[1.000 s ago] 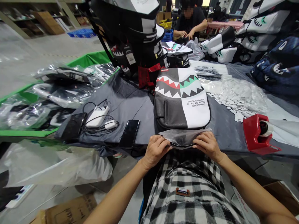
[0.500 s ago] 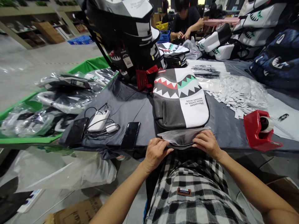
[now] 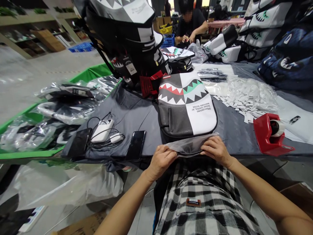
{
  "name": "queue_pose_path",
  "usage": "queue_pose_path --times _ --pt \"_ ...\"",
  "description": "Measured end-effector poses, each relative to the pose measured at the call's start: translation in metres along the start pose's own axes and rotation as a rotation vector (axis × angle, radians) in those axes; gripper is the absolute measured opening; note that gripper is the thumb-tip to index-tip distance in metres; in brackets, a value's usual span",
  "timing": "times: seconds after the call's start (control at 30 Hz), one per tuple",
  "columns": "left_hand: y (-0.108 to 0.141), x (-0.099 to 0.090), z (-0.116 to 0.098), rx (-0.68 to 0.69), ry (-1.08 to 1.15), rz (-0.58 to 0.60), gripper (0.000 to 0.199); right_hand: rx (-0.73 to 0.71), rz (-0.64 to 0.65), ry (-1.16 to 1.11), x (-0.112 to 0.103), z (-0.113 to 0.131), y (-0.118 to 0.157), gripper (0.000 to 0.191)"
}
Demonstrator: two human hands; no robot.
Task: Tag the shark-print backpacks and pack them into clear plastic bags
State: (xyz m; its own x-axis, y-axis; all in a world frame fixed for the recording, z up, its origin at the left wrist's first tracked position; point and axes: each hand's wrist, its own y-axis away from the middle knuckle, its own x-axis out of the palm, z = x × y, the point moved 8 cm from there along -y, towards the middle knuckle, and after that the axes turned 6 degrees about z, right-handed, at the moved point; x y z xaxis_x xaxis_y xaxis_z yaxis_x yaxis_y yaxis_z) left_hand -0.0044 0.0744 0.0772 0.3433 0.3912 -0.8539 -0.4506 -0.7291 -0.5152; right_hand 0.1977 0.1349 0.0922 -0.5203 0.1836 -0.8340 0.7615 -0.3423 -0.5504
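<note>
A grey, black and white bag (image 3: 187,104) with a red and green shark-mouth print lies flat at the table's front edge. From its near end sticks out a translucent plastic sheet (image 3: 190,144) with a dark edge under it. My left hand (image 3: 163,159) pinches the sheet's left side, and my right hand (image 3: 217,150) pinches its right side, fingers pressed together. The sheet is stretched between both hands, just above my checked apron.
Left of the bag lie a phone (image 3: 136,144) and a white power bank (image 3: 102,130) with cables. On the right are a red tape dispenser (image 3: 270,135) and white tags (image 3: 241,106). Stacked bags (image 3: 127,39) rise behind; a person (image 3: 192,24) works farther back.
The view has shifted slightly. Both hands still hold the sheet at the same place, and the sheet looks a little more lifted and spread at its left side.
</note>
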Motion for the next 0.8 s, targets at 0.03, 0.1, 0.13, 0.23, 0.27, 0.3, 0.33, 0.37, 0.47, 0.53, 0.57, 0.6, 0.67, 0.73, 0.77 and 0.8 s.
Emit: queue_pose_path --times 0.03,0.1,0.13,0.23,0.27,0.3,0.33,0.37,0.47,0.53,0.57,0.6,0.67,0.73,0.77,0.8 --pt "-0.002 -0.001 0.000 0.011 0.005 0.005 0.018 -0.003 -0.003 0.001 0.000 0.000 0.000 0.019" --pt "-0.006 -0.005 0.000 0.037 0.035 0.015 0.018 -0.002 -0.002 0.001 0.001 -0.001 0.001 0.019" --pt "-0.009 -0.007 0.000 0.044 0.059 0.020 0.018 -0.001 0.005 0.000 0.002 -0.002 0.002 0.019" --pt "-0.013 -0.011 0.001 0.040 0.128 0.023 0.019 -0.004 0.016 -0.004 0.003 -0.003 0.003 0.018" --pt "-0.014 -0.011 0.002 0.026 0.141 0.020 0.018 -0.011 0.012 -0.005 0.003 -0.002 0.003 0.018" --pt "-0.014 -0.010 0.004 0.008 0.149 0.021 0.018 -0.019 0.006 -0.004 0.003 -0.001 0.003 0.020" --pt "-0.013 -0.008 0.005 -0.013 0.158 0.023 0.017 -0.023 -0.001 -0.002 0.002 0.000 0.004 0.024" --pt "-0.012 -0.006 0.006 -0.035 0.168 0.025 0.017 -0.023 -0.006 0.003 0.002 0.002 0.004 0.030" --pt "-0.008 0.001 0.008 -0.101 0.197 0.016 0.018 0.002 -0.014 0.047 0.004 0.004 0.003 0.043" --pt "-0.007 0.002 0.007 -0.128 0.193 0.002 0.019 0.019 -0.029 0.081 0.004 0.005 0.003 0.035" --pt "-0.007 0.002 0.007 -0.139 0.187 -0.001 0.020 0.024 -0.042 0.086 0.004 0.005 0.003 0.030" --pt "-0.008 0.002 0.007 -0.146 0.182 -0.006 0.020 0.025 -0.052 0.083 0.004 0.004 0.002 0.025" --pt "-0.010 0.000 0.006 -0.159 0.172 -0.022 0.021 0.021 -0.048 0.059 0.005 0.003 0.001 0.020" --pt "-0.009 -0.002 0.004 -0.164 0.137 -0.059 0.019 0.015 -0.026 0.035 0.006 0.002 0.001 0.018" --pt "-0.007 -0.003 0.001 -0.163 0.102 -0.091 0.016 0.014 -0.017 0.026 0.007 0.001 0.001 0.017" --pt "-0.003 -0.005 -0.002 -0.166 0.057 -0.136 0.013 0.013 -0.012 0.019 0.008 0.000 0.002 0.017"
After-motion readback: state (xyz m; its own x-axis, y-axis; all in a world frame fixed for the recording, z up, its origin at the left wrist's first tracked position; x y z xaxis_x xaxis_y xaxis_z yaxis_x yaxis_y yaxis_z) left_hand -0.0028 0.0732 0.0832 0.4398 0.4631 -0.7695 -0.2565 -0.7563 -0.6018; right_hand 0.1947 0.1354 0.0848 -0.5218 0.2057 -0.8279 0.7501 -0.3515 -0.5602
